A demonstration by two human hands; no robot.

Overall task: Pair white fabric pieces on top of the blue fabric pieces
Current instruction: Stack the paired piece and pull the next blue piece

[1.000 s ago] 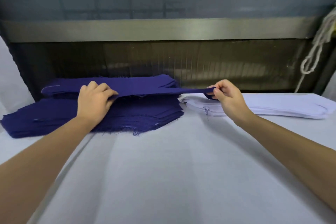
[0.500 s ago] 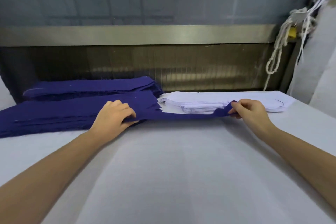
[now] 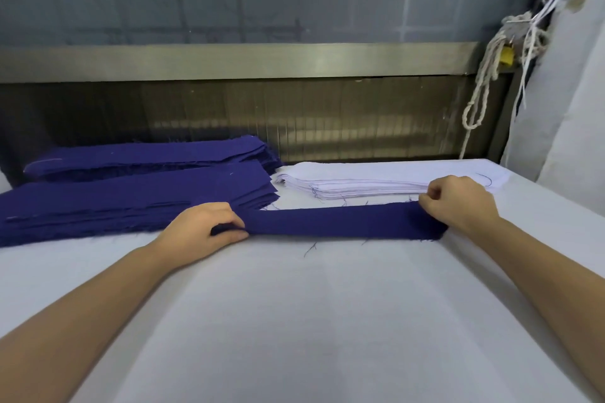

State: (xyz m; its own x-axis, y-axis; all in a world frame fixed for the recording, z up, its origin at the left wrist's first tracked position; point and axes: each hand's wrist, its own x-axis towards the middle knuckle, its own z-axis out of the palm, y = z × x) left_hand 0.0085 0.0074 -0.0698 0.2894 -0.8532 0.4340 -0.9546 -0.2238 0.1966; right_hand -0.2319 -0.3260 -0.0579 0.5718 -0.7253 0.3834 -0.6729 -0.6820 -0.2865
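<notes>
A long blue fabric strip (image 3: 340, 219) lies stretched flat on the white table (image 3: 294, 321), just in front of the white stack. My left hand (image 3: 203, 229) pinches its left end. My right hand (image 3: 458, 203) grips its right end with curled fingers. A stack of white fabric pieces (image 3: 370, 181) sits behind the strip. Two piles of blue fabric pieces lie at the left, a near pile (image 3: 131, 199) and a far pile (image 3: 147, 157).
A metal rail and dark ribbed panel (image 3: 327, 121) run along the table's far edge. White cords (image 3: 484, 82) hang knotted at the back right beside a pale fabric-covered surface (image 3: 573, 108). The table's right edge slants down at the right.
Both hands have carried the blue strip off the blue pile, rightward and toward me, and laid it flat on the table in front of the white stack.
</notes>
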